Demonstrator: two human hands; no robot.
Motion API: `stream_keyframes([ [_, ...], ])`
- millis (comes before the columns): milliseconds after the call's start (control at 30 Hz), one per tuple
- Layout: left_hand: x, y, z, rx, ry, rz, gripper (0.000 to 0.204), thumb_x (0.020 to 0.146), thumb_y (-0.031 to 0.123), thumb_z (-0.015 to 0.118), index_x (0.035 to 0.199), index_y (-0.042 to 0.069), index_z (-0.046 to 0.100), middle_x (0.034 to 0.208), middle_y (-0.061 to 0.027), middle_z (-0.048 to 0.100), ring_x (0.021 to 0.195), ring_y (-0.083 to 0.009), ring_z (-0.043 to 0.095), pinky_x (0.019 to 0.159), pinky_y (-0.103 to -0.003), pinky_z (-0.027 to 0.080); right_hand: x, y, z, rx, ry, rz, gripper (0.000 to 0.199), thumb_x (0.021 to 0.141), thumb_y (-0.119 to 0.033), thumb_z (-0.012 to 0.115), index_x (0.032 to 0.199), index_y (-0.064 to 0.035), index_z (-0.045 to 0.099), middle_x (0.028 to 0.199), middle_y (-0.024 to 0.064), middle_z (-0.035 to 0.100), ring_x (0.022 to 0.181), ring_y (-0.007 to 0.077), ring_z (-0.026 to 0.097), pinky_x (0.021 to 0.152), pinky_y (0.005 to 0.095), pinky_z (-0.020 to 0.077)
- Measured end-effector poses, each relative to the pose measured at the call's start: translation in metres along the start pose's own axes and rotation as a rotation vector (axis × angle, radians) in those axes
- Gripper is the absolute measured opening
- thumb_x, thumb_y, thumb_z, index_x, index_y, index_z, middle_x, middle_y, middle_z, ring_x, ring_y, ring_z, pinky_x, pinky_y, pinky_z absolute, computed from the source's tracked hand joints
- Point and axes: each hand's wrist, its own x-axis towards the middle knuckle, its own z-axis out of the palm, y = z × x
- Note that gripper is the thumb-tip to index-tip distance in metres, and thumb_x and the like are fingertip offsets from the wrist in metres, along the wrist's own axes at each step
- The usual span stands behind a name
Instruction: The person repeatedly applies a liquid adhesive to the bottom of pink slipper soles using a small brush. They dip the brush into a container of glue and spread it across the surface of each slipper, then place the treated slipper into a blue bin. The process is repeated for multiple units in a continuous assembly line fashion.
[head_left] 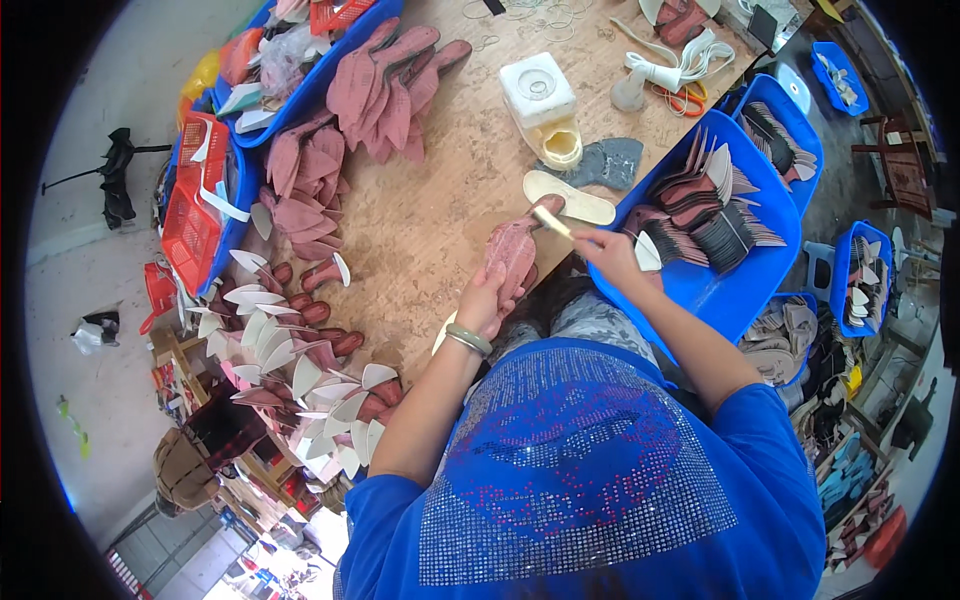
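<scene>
My left hand (482, 303) grips a small bunch of reddish-brown insoles (513, 248) by the near end, close to the table's front edge. In my right hand (610, 254) is a flat, cream-coloured brush (552, 222), its tip against or just over the insoles' far end; contact cannot be made out. A cream sole-shaped piece (590, 206) lies just beyond the brush. Behind it a cup of yellowish paste (560, 148) stands against a white block (537, 88), with a dark grey scrap (612, 163) beside it.
Reddish insoles (390, 90) are piled at the table's left, with white-tipped ones (275, 340) nearer. A blue bin (740, 290) of stacked insoles sits right. Orange scissors (685, 100) and white strap (690, 60) lie far right. A crowded blue bin (350, 45) stands far left.
</scene>
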Motion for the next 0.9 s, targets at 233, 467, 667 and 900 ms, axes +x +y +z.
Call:
stream_keyframes([
  [233,0.014,-0.009,-0.015,0.011,0.087,0.001,0.035,0.096,0.021,0.051,0.125,0.006,0.04,0.092,-0.0089,0.059,0.061,-0.0127,0.051,0.044,-0.02,0.038,-0.028,-0.065,-0.007,0.169,-0.199,-0.014,0.024,0.083,-0.017,0.067,0.102,-0.0021,0.07,0.083,0.0038,0.068,0.073,0.0059,0.056,0.066,0.0221,0.0447],
  [467,0.002,-0.004,-0.003,0.251,0.139,0.254,0.04,0.094,0.014,0.053,0.129,0.007,0.035,0.086,-0.0053,0.058,0.063,-0.0095,0.05,0.049,-0.022,0.04,-0.006,-0.068,-0.031,0.274,-0.139,0.068,0.021,0.083,-0.016,0.067,0.099,-0.0026,0.071,0.075,-0.0014,0.066,0.066,0.0035,0.052,0.061,0.0213,0.0426],
  [667,0.014,-0.017,-0.023,0.493,0.165,0.347,0.042,0.092,0.01,0.052,0.131,0.011,0.034,0.09,-0.0069,0.06,0.071,-0.0117,0.055,0.056,-0.025,0.046,-0.004,-0.058,-0.026,0.175,-0.109,0.002,0.022,0.083,-0.016,0.067,0.099,-0.0024,0.071,0.077,-0.0009,0.067,0.069,0.0041,0.055,0.063,0.0218,0.0448],
  [900,0.017,-0.023,-0.025,0.33,0.119,0.282,0.043,0.092,0.006,0.051,0.131,0.012,0.034,0.102,-0.0107,0.059,0.079,-0.0142,0.059,0.059,-0.027,0.049,-0.006,-0.023,0.002,0.011,-0.144,-0.095,0.022,0.083,-0.022,0.065,0.1,-0.0092,0.071,0.072,0.0112,0.066,0.062,0.0123,0.06,0.061,0.028,0.0474],
])
